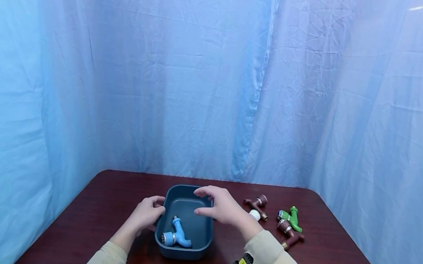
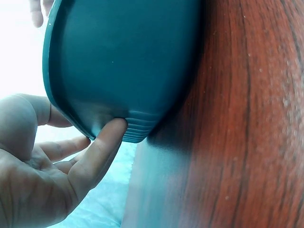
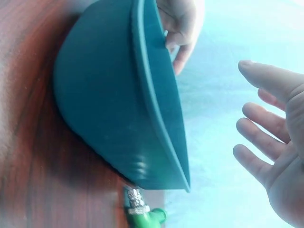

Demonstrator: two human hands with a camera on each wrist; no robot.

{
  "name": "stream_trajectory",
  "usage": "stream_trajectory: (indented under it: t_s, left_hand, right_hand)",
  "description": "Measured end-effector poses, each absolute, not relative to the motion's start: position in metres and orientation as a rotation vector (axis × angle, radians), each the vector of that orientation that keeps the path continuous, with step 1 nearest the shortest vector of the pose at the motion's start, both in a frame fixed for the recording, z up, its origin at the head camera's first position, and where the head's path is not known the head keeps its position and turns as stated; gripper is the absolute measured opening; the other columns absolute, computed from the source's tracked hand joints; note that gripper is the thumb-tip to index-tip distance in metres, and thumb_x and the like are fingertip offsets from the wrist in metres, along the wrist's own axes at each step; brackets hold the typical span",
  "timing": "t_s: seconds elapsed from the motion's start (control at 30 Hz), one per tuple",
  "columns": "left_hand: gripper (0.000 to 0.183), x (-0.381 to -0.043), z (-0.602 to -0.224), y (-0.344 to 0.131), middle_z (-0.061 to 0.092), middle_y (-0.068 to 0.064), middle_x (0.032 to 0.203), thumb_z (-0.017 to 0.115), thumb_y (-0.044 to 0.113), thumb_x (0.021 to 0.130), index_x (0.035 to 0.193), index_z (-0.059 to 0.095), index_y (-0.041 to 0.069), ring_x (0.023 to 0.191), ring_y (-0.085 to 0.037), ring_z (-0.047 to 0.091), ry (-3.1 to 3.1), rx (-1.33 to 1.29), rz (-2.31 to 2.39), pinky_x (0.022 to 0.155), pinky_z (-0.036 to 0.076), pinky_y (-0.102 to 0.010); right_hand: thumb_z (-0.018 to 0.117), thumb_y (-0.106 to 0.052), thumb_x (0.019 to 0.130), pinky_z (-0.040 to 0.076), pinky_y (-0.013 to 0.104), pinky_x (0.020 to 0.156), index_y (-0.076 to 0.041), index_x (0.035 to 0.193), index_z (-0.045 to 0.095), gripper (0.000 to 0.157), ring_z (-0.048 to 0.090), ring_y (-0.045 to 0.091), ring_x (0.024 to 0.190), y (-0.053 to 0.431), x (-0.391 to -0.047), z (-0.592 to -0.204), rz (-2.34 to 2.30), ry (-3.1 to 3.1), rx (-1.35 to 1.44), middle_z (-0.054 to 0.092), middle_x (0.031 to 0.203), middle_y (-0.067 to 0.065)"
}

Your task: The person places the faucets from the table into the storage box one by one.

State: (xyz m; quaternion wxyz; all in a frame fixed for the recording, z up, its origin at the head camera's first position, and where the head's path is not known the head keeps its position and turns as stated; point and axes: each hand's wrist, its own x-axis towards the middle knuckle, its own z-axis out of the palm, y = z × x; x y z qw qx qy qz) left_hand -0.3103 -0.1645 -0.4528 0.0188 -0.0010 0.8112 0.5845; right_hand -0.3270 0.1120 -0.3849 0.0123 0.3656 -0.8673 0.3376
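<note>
We see a deep, dark blue-grey rounded rectangular tub [image 1: 189, 205] standing on the glossy, dark red-brown wood-grain table [image 1: 120, 189], its left side grasped by the left hand [image 1: 147, 213], which pinches the rim between thumb and fingers. The right hand [image 1: 222, 205] is released and holds nothing; its thumb and fingers are spread apart over the tub's right rim, and the right wrist view shows us a gap between them and the wall. Inside the tub, at the near end, we find a light blue tap with a ribbed knob [image 1: 178, 233] lying on its side. To the right, on the table, we make out a brown tap with a ribbed knob [image 1: 259, 202], a white rounded piece [image 1: 254, 214] partly hidden by the right arm, a bright green tap [image 1: 294, 219] and, just beside it, a second brown tap [image 1: 291, 236].
</note>
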Motion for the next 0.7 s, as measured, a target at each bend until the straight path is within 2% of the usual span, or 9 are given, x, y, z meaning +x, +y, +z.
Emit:
stream_trajectory:
  t_s: [0.17,0.4,0.53,0.7]
  left_hand:
    - [0.051,-0.31,-0.452,-0.165,0.064,-0.019,0.112,0.054,0.008,0.093,0.143,0.052,-0.001,0.083,-0.027,0.065,2.52,-0.007,1.814,0.06,0.062,-0.046]
    - [0.051,-0.31,-0.452,-0.164,0.064,-0.019,0.112,0.054,0.008,0.093,0.143,0.051,-0.002,0.083,-0.027,0.065,2.524,-0.004,1.809,0.06,0.062,-0.046]
    - [0.051,-0.31,-0.453,-0.164,0.064,-0.019,0.112,0.054,0.008,0.094,0.144,0.051,-0.001,0.083,-0.027,0.065,2.525,-0.004,1.809,0.061,0.062,-0.046]
    - [0.051,-0.31,-0.453,-0.164,0.064,-0.02,0.113,0.054,0.008,0.094,0.144,0.051,-0.002,0.083,-0.027,0.065,2.527,-0.006,1.809,0.061,0.062,-0.046]
  right_hand:
    - [0.078,-0.037,0.09,0.052,0.044,0.1,-0.02,0.137,0.063,0.052,0.057,0.016,0.122,0.122,-0.329,-0.38,1.025,-2.667,1.122,0.063,0.134,-0.006]
    - [0.078,-0.036,0.089,0.052,0.044,0.098,-0.022,0.137,0.062,0.052,0.059,0.017,0.121,0.139,-0.327,-0.373,1.051,-2.653,1.043,0.062,0.135,-0.004]
    - [0.079,-0.038,0.089,0.053,0.046,0.095,-0.025,0.138,0.062,0.054,0.059,0.021,0.12,0.149,-0.327,-0.37,1.085,-2.666,0.981,0.06,0.136,-0.005]
    - [0.079,-0.037,0.089,0.052,0.052,0.096,-0.025,0.138,0.062,0.054,0.057,0.031,0.124,0.163,-0.33,-0.369,1.124,-2.667,0.942,0.059,0.138,-0.006]
